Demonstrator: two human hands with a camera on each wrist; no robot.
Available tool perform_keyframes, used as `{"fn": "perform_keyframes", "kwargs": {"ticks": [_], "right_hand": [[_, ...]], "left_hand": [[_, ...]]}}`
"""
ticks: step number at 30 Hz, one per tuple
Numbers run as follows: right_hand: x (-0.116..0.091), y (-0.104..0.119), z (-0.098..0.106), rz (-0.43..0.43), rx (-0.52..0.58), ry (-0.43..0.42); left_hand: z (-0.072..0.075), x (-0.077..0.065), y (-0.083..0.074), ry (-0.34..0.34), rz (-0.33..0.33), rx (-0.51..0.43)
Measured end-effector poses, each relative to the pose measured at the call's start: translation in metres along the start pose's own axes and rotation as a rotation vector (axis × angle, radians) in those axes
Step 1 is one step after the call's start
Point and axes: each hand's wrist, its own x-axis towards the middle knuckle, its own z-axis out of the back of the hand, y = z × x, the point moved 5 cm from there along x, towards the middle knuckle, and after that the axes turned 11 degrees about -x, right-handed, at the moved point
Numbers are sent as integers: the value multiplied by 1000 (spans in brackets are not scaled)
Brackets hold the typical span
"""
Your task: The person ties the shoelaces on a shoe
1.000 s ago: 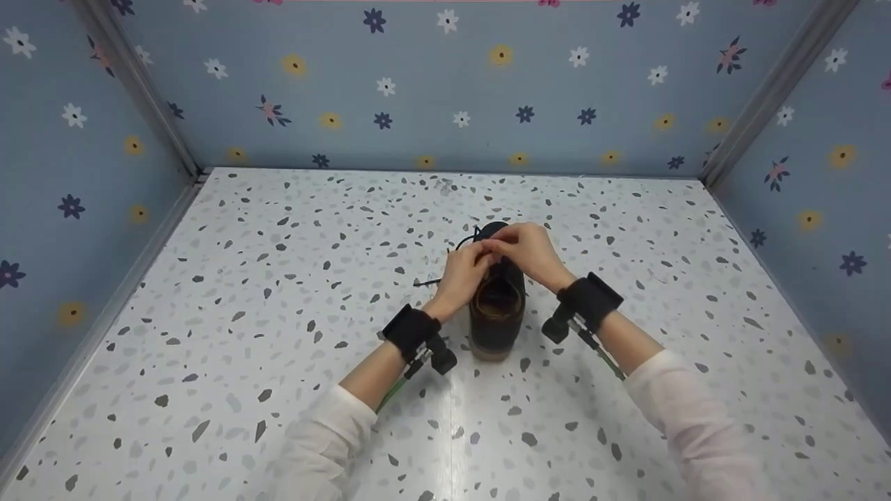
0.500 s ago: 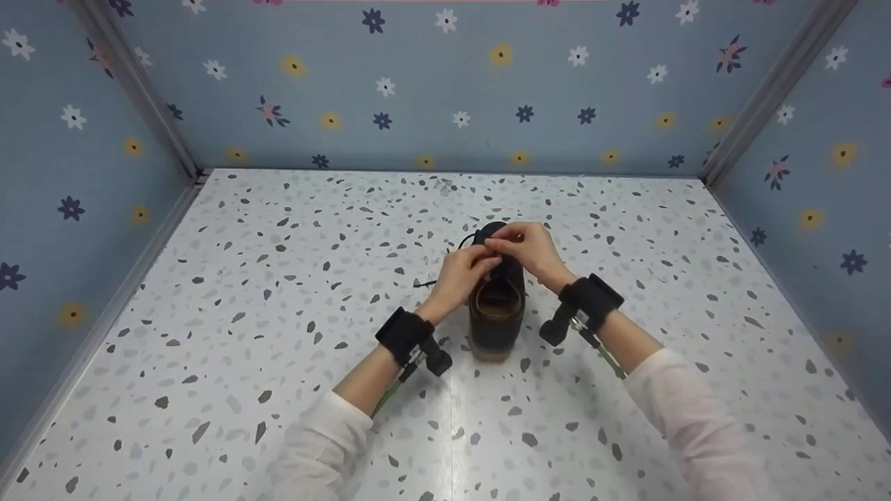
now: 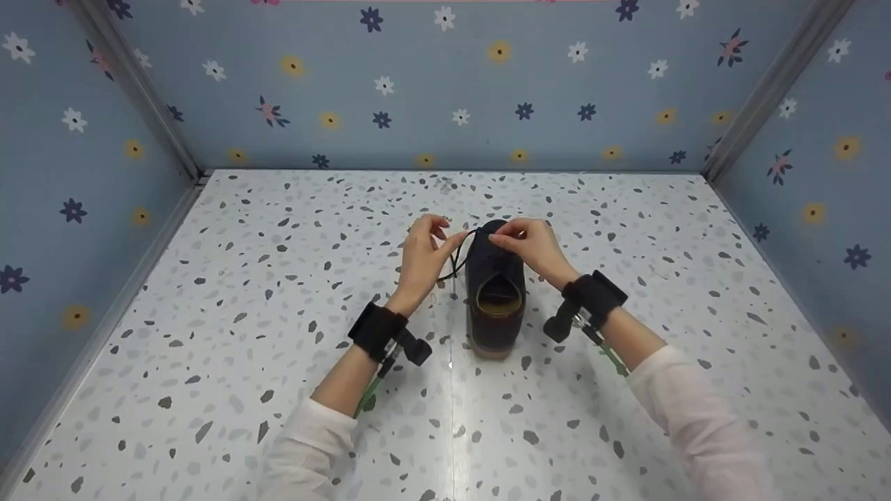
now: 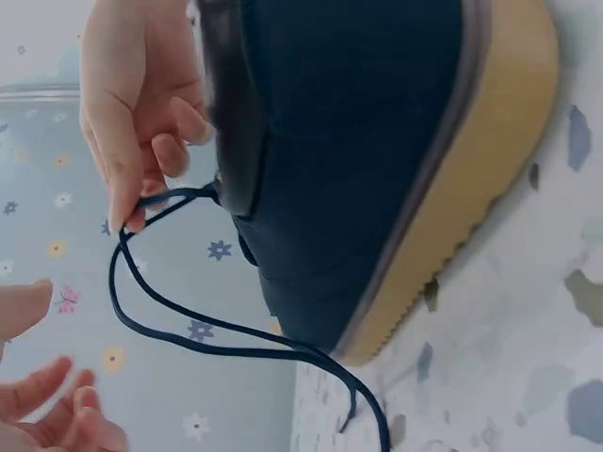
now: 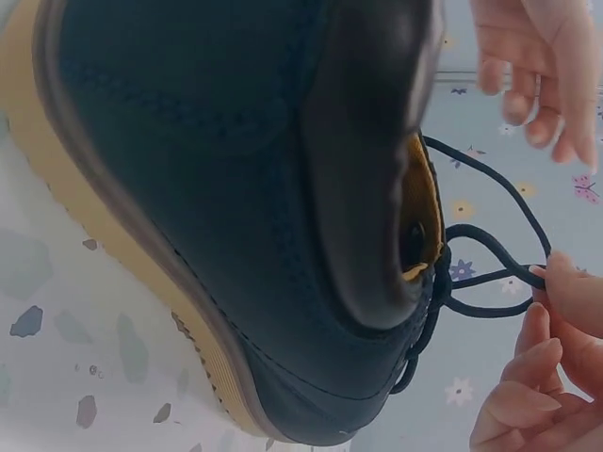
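A single dark navy shoe [image 3: 495, 330] stands with its toe pointing away from me, its thick tan sole showing in both wrist views. Above the laced front, my right hand [image 3: 534, 247] pinches the dark shoelace [image 5: 490, 237] between thumb and fingertips. Loops of lace hang from that pinch, and one length [image 4: 217, 350] curves down the shoe's left side. To the left of the shoe, my left hand [image 3: 420, 256] is raised with thumb and fingers apart, holding nothing. The right hand hides part of the toe in the head view.
The shoe stands on a white speckled surface [image 3: 278, 348]. A blue flowered panel [image 3: 445, 83] closes off the back, with similar panels [image 3: 62, 174] at the sides. Each wrist carries a black strap [image 3: 379, 330] with a small camera.
My left hand has come away from the lace and moved left, its thumb and fingers now apart. The right hand stays pinching the lace in nearly the same place.
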Motion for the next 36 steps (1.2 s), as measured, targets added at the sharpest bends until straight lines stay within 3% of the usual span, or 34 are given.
{"fn": "perform_keyframes", "kwargs": {"ticks": [3,5,8,10,16,20,23,26,29,33,36], "right_hand": [[0,-1,0,3,-10,-5],[0,-1,0,2,-16,-9],[0,-1,0,1,-14,-10],[0,-1,0,4,-2,-9],[-1,-1,2,16,7,-22],[0,-4,1,-19,25,-22],[0,-7,0,-46,59,-14],[0,-8,-1,-65,97,-7],[0,-8,0,-70,127,-7],[0,-7,1,-67,131,3],[0,-7,0,-73,136,15]], "left_hand": [[12,-15,-44,148,107,-8],[19,-24,-72,216,137,26],[19,-29,-77,254,117,66],[20,-29,-78,245,102,72],[21,-26,-72,204,162,-40],[13,-24,-47,197,197,-100],[7,-23,-24,187,191,-106],[4,-22,-12,189,182,-116],[11,-22,-26,185,175,-84],[26,-25,-64,165,137,13],[34,-27,-82,157,107,70]]}}
